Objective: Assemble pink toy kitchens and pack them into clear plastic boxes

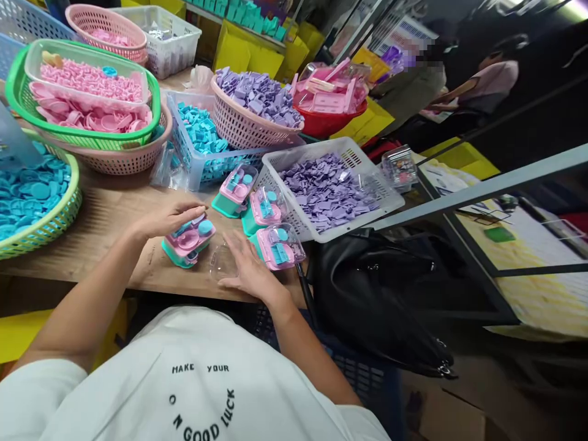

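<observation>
A small toy set (188, 239) with a teal base, pink top and blue round piece stands on the table before me. My left hand (168, 220) reaches over its far left side, fingers stretched out, with the fingertips at a purple piece on top. Just right of it, a clear plastic cover (223, 263) lies between the thumb and fingers of my right hand (250, 266), which curves round it. Near that hand is a similar toy set (279, 248) under a clear cover. Two more, a middle set (264, 211) and a far set (235, 190), stand behind it.
A white basket (337, 229) of purple pieces stands right. Behind are a pink basket (229, 119) of purple parts and a blue crate (195, 174). A green-rimmed basket (76, 190) is left. A black bag (367, 294) hangs beside the table; people (489, 86) sit beyond.
</observation>
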`<state>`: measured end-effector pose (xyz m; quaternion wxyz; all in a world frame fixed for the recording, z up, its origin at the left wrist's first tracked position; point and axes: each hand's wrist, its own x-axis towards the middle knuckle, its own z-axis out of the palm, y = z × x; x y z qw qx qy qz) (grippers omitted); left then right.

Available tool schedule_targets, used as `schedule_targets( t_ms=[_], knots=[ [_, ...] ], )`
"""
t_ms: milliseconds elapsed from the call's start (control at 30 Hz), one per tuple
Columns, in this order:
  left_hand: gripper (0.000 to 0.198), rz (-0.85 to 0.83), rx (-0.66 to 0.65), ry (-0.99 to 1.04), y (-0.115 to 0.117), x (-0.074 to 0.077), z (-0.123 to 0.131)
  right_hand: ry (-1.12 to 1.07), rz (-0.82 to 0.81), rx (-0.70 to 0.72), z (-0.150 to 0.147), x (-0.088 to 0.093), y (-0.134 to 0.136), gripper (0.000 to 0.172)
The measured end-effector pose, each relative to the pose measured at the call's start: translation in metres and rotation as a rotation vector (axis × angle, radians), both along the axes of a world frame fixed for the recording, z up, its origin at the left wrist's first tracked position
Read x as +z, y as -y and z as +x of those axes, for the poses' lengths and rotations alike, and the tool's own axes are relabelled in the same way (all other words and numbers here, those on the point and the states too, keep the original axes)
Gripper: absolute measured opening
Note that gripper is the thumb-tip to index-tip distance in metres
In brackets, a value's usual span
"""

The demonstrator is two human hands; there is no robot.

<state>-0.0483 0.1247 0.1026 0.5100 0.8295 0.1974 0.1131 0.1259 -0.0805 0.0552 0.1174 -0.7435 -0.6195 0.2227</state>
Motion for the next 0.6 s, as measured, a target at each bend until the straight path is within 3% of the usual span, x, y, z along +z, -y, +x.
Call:
schedule_targets(
  t_ms=[100, 200, 300, 367, 467, 600],
  knots=[
    [0.072, -0.004, 0.228, 0.039, 0.006, -0.008, -0.026, -0.035, 0.006, 0.102, 0.007, 0.0, -0.008, 0.115],
    [0.075, -0.089, 0.356, 0.231, 0.005, -0.036, -0.057, -0.053, 0.072, 0.125, 0.01, -0.007, -0.016, 0.117],
    [0.107, -0.106, 0.234, 0.372, -0.002, -0.065, -0.084, -0.065, 0.088, 0.137, 0.011, -0.016, -0.022, 0.117],
    [0.124, -0.093, 0.141, 0.332, -0.006, -0.076, -0.093, -0.1, 0.122, 0.108, 0.011, -0.016, -0.026, 0.11],
    [0.12, -0.115, 0.078, 0.237, -0.005, -0.081, -0.086, -0.229, 0.285, 0.027, 0.011, 0.004, -0.032, 0.105],
    [0.119, -0.002, 0.133, 0.184, 0.008, -0.081, -0.049, -0.392, 0.432, 0.136, 0.007, 0.062, -0.046, 0.103]
  ],
)
